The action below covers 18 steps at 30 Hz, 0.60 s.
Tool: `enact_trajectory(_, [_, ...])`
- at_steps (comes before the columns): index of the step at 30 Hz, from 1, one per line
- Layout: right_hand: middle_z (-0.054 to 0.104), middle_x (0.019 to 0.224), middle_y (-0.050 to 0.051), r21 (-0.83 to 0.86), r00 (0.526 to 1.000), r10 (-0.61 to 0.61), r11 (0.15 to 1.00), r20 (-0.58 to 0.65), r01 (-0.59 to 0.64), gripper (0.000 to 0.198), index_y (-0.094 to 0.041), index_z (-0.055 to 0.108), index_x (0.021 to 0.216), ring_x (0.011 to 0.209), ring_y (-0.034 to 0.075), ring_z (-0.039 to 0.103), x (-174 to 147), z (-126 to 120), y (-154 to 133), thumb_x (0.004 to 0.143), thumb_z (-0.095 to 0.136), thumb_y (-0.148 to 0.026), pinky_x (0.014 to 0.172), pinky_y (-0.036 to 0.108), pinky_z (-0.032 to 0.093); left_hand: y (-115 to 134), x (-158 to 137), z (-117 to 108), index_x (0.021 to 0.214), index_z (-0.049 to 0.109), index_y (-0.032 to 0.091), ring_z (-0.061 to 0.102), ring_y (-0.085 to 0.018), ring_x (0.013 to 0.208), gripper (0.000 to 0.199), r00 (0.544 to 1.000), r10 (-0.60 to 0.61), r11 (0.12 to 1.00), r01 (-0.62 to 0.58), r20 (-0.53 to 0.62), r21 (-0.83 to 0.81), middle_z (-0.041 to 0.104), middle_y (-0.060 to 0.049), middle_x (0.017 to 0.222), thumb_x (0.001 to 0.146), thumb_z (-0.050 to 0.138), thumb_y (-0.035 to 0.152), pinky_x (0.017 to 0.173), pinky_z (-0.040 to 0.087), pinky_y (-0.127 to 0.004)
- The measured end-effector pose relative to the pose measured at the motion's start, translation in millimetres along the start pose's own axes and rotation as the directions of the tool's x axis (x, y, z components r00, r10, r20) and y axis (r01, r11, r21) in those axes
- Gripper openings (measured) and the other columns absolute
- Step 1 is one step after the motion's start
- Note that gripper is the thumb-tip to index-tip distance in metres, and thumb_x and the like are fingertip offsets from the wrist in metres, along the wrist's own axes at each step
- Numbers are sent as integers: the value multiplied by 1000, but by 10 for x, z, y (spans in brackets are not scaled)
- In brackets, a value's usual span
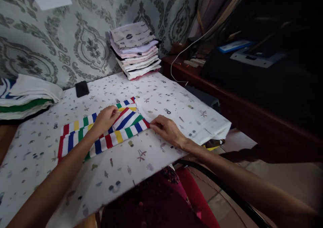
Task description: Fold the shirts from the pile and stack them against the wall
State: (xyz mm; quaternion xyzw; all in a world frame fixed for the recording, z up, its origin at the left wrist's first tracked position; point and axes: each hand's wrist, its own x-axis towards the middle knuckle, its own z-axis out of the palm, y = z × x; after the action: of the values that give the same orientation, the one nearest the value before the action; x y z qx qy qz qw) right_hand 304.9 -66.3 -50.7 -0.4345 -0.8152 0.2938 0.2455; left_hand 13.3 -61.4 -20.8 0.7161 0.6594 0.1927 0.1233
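Observation:
A folded garment with red, blue, green, yellow and white stripes lies flat on the table covered in a white printed cloth. Over its middle, my left hand is closed, thumb and fingers pinching a layer of the striped fabric. At the garment's right end, by the narrow edge, my right hand pinches the corner between thumb and forefinger. One flap of diagonal stripes is folded over between my two hands. The underside of the garment is hidden.
Several folded clothes stand in a neat stack at the back. More folded fabric lies at the left edge, near a black phone. A white cable hangs at the right, beside dark wooden furniture.

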Motion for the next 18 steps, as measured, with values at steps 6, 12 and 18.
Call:
enact_trajectory(6, [64, 89, 2, -22, 999, 54, 998, 11, -53, 3, -23, 64, 87, 73, 15, 56, 25, 31, 6, 85, 63, -24, 69, 29, 43, -52, 175, 120, 79, 61, 22, 58, -18, 70, 7, 996, -81, 995, 77, 49, 65, 63, 1, 71, 81, 61, 28, 67, 43, -31])
enact_trajectory(12, [64, 85, 2, -2, 996, 86, 996, 15, -86, 7, -22, 63, 83, 72, 15, 57, 35, 14, -22, 85, 58, -19, 66, 28, 42, -99, 188, 111, 85, 59, 21, 59, -19, 83, 10, 999, -24, 1000, 24, -32, 11, 65, -3, 88, 84, 56, 31, 72, 44, -30])
enact_trajectory(18, [64, 83, 1, 0, 995, 102, 995, -10, -102, 7, -23, 63, 87, 72, 15, 57, 37, 49, 9, 84, 58, -18, 66, 28, 41, -24, 252, 120, 81, 59, 22, 58, -19, 73, 16, 988, -123, 992, 120, 90, 34, 65, -1, 78, 82, 62, 38, 65, 40, -31])
